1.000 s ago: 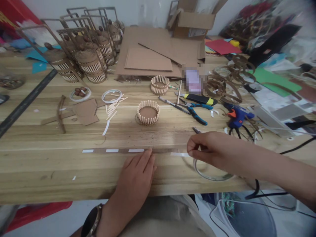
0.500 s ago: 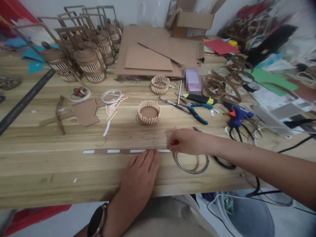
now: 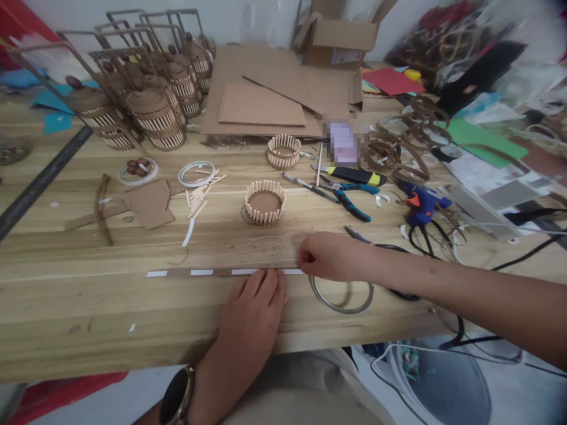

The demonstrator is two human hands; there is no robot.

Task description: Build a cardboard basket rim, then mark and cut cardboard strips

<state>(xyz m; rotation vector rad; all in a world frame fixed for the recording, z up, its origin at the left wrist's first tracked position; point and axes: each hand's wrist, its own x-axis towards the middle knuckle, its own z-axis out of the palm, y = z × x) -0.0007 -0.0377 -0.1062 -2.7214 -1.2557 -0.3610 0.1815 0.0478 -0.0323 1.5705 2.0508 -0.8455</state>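
Observation:
A long brown cardboard strip [image 3: 177, 273] with white tape patches lies flat near the table's front edge. My left hand [image 3: 252, 313] rests flat on the wood, fingers stretched out, fingertips pressing the strip's right part. My right hand [image 3: 330, 257] is pinched closed at the strip's right end, on a white tape piece [image 3: 293, 271]. A tape roll ring [image 3: 341, 295] lies just under and in front of my right hand. A small round stick basket [image 3: 264, 202] stands behind the strip.
Pliers [image 3: 352, 203], a utility knife [image 3: 352, 176], a blue glue gun [image 3: 420, 200] and cables lie to the right. Finished stick baskets with handles [image 3: 150, 118] stand at back left, cardboard sheets [image 3: 266, 100] behind. Loose sticks [image 3: 201, 195] and tape rings [image 3: 195, 173] lie at middle left.
My right hand has slid left along the strip, from far right to close beside my left fingertips. The tape roll ring came along with it. My left hand stayed put.

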